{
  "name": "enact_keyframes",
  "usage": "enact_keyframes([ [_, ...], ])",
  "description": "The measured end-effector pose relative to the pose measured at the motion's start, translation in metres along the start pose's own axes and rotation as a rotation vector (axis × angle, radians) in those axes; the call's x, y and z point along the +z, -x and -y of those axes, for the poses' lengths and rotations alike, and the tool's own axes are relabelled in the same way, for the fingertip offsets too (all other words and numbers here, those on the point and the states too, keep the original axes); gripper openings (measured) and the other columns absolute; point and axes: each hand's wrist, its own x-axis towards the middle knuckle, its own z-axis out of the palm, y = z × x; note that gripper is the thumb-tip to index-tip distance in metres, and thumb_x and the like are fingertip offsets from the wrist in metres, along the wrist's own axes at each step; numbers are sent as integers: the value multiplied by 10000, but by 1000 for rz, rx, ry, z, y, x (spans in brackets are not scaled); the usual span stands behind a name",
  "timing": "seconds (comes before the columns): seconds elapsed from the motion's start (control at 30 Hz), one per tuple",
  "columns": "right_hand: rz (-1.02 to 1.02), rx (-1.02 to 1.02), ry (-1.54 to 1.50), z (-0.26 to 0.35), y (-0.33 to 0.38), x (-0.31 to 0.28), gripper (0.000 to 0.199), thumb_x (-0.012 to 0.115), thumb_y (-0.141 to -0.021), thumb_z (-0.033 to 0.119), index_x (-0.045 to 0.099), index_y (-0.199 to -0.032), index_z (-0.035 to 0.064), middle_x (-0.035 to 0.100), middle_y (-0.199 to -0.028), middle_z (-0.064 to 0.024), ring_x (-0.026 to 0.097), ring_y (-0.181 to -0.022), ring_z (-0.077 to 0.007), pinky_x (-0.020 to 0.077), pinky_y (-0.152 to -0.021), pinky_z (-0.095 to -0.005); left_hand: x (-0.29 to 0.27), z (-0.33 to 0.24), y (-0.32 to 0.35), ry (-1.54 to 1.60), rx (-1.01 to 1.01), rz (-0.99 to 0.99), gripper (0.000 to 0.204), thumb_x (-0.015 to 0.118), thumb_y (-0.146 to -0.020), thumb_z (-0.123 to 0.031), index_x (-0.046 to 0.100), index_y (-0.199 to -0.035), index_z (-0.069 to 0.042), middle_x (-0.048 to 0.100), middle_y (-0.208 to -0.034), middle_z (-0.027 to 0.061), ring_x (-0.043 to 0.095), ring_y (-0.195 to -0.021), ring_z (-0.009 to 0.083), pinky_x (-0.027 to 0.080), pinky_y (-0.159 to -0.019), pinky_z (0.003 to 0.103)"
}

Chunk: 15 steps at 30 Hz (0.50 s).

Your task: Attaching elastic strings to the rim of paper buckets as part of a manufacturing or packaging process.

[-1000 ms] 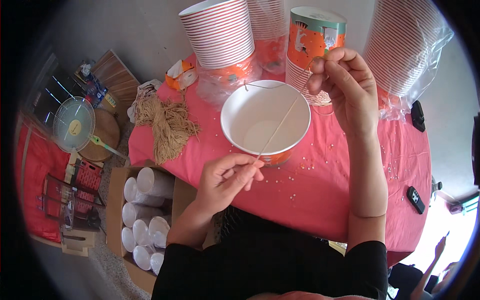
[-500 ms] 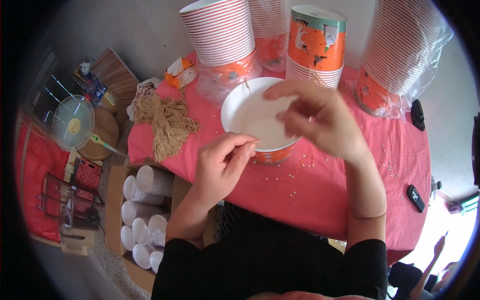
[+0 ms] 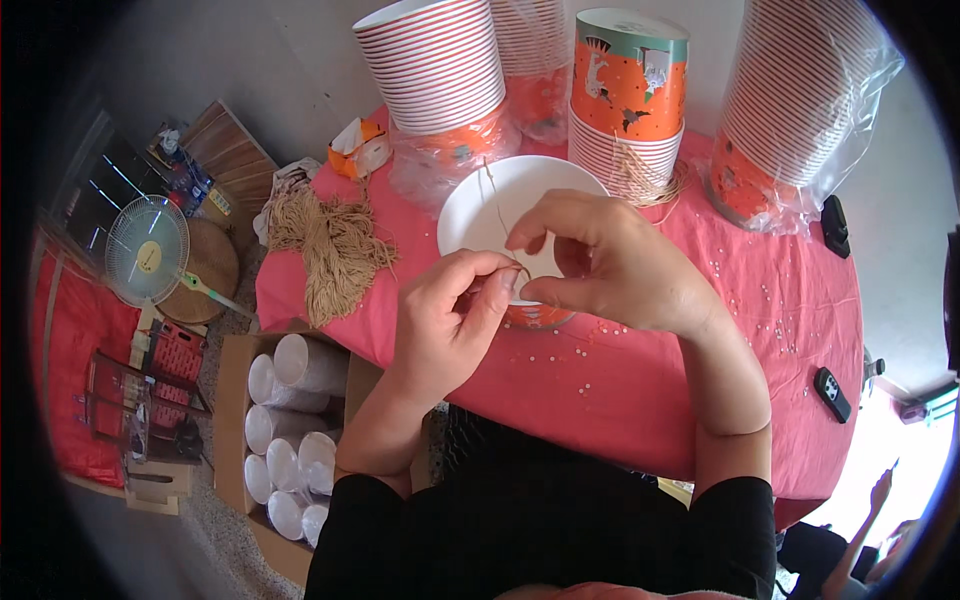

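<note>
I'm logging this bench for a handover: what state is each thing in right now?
Left hand: fingertips pinched on the thin tan string.
Right hand: pinched on the same string, beside the left.
White paper bowl: upright, open, nothing seen inside.
Striped cup stack: nested, mouths up.
Wrapped cup stack: nested, in clear plastic.
String bundle: loose on the cloth.
Cardboard box: open, holding white rolls.

White bowl (image 3: pixel 480 215), tan string (image 3: pixel 497 205), red tablecloth (image 3: pixel 640 370)
</note>
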Motion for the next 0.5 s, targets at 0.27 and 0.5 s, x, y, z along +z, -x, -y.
enact_keyframes([
  [0.27,41,298,-433,-5,-3,3,181,651,-844,-40,639,-1016,16,596,-793,6,481,-611,-52,412,-562,-209,-5,2,-2,-58,2,-15,62,623,-908,-17,630,-952,25,655,-811,100,633,-671,148,493,-589,268],
  [0.5,-12,109,-123,-8,-2,5,66,651,-844,-32,663,-889,14,508,-700,22,439,-611,-45,366,-541,-223,-1,2,-2,-57,-7,-27,78,645,-898,-35,636,-945,26,655,-790,98,634,-661,157,491,-585,271],
])
